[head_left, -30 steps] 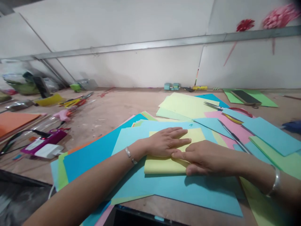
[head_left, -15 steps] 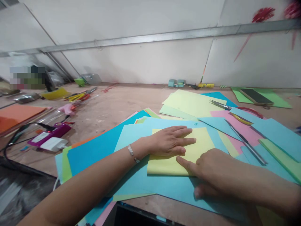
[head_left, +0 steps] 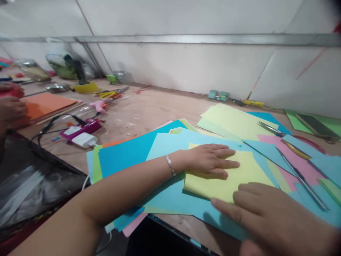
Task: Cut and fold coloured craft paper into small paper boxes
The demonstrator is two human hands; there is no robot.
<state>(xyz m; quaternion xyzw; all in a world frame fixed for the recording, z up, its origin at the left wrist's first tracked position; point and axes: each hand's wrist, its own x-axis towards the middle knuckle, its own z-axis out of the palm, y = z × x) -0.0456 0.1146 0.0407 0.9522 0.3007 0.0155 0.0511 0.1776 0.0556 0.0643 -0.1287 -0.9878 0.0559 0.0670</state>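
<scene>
the left hand (head_left: 210,161) still lies flat and spread on the folded yellow sheet (head_left: 250,172), pinning it and gripping nothing. the right hand (head_left: 266,217) has drawn back to the sheet's near edge since half a second ago. its fingers are loosely bent and empty, the forefinger pointing along that edge. under both hands lies a light blue sheet (head_left: 170,142). far to the left, another person's hand (head_left: 10,112) has come into view.
</scene>
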